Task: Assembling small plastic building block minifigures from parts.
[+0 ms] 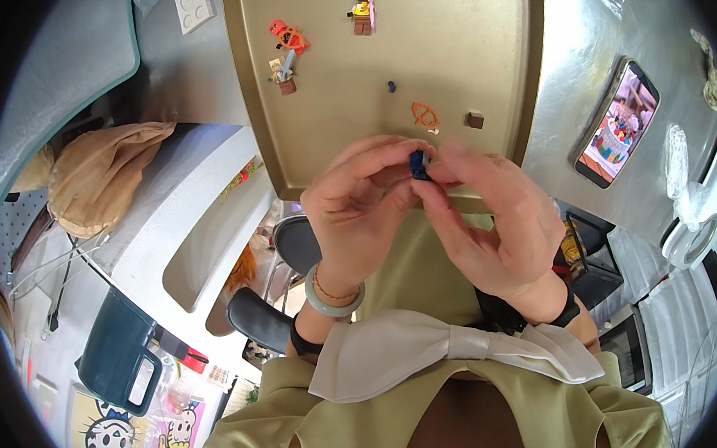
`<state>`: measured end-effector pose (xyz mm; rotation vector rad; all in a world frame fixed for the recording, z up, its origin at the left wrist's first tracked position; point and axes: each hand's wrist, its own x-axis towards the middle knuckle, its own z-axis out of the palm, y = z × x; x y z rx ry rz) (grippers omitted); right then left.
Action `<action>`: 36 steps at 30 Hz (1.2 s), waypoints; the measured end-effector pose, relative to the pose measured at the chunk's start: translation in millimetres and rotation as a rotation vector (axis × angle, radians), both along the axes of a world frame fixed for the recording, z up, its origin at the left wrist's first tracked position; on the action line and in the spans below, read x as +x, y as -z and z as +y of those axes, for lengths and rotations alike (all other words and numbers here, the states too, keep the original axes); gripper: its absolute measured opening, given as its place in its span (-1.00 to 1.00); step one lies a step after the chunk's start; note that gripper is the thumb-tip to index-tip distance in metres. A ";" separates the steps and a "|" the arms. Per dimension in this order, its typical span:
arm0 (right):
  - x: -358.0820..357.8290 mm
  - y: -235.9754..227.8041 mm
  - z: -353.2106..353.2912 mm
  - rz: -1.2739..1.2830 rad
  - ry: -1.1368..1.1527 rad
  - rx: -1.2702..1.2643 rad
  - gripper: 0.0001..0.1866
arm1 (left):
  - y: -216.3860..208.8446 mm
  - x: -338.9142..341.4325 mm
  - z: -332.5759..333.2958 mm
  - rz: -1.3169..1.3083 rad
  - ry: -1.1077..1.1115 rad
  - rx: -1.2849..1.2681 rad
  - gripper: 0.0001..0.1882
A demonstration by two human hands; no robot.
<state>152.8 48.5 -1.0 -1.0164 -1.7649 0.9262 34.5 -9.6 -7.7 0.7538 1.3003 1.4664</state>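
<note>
"Progress?"
"Red plastic figure (287, 39), brown-legged plastic figure with grey blade (282, 75), yellow-and-brown plastic figure with pink piece (361, 15): all look assembled, upper frame, on gold metal tray (468, 42). Seemingly left to fit: orange openwork piece (417, 113), brown block (475, 120), tiny dark-blue part (391, 86)."
"Piece in work?"
"Small dark-blue plastic piece (418, 165), frame centre. Left hand (352, 195) and right hand (506, 225): each grip closed on it."
"Pointing?"
"Long axis roughly up-down in frame; which end faces front, cannot tell."

A dark teal jug (115, 347) shows lower left, tan cloth (105, 185) mid-left, and a lit phone (618, 123) upper right.
</note>
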 end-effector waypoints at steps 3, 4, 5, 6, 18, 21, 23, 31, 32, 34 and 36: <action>4.2 0.1 0.6 0.021 -0.044 0.029 -0.71 | -0.4 0.9 -0.3 -0.041 -0.010 -0.054 -0.64; 6.4 -1.4 2.1 0.020 -0.077 0.029 -0.74 | -0.5 0.5 -0.2 -0.041 -0.020 -0.067 -0.65; 10.4 -4.1 5.7 0.023 -0.080 0.030 -0.74 | -0.6 0.1 -0.3 -0.041 -0.030 -0.080 -0.66; 15.3 -7.7 10.8 0.015 -0.102 -0.177 -0.78 | -1.8 -0.7 0.1 -0.038 -0.033 -0.079 -0.66; 10.7 -13.2 11.3 0.451 -0.093 -1.024 -0.91 | -14.3 3.7 0.1 0.206 -0.039 -0.099 -0.70; 10.4 -11.2 10.3 0.445 -0.109 -1.019 -0.91 | -13.7 2.6 -2.2 0.439 -0.010 -0.085 -0.68; 9.5 -11.7 10.5 0.441 -0.115 -1.008 -0.91 | -17.2 4.3 -3.0 0.523 0.012 -0.135 -0.69; 6.0 -5.2 8.7 0.410 -0.039 -1.144 -0.90 | -8.0 9.7 -3.1 0.483 -0.088 -0.204 -0.69; 6.2 -3.3 8.1 0.409 -0.040 -1.145 -0.90 | -8.0 10.0 -2.5 0.486 -0.082 -0.225 -0.70; 6.8 0.9 7.2 0.404 -0.049 -1.125 -0.91 | -3.3 10.3 -4.4 0.511 -0.085 -0.210 -0.71; 4.2 -0.1 6.8 0.397 -0.031 -1.111 -0.92 | -2.0 10.7 -3.7 0.538 -0.088 -0.194 -0.71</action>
